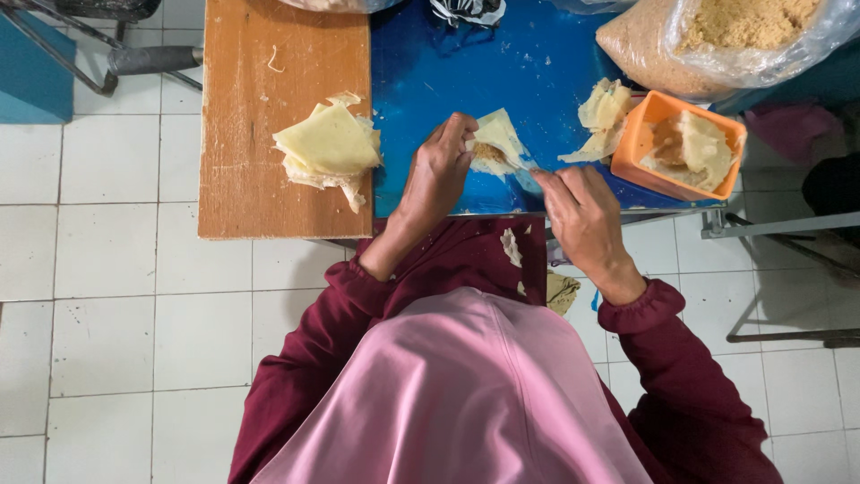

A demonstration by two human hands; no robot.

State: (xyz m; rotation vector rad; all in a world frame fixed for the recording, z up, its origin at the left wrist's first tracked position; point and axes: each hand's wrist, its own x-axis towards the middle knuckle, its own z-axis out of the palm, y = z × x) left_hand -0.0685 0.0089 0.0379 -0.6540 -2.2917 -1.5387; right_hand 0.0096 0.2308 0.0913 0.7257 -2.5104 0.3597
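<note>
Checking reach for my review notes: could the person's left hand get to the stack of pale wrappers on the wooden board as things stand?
Probably yes. The left hand is on the filled wrapper, but the stack of wrappers lies just to its left with nothing between.

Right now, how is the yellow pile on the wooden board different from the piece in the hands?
The pile of wrappers is many flat sheets stacked on the wooden board, untouched. The single wrapper lies on the blue table, folded over a brown filling, with the left hand pinching it and the right hand beside it. Both are thin and pale yellow.
</note>
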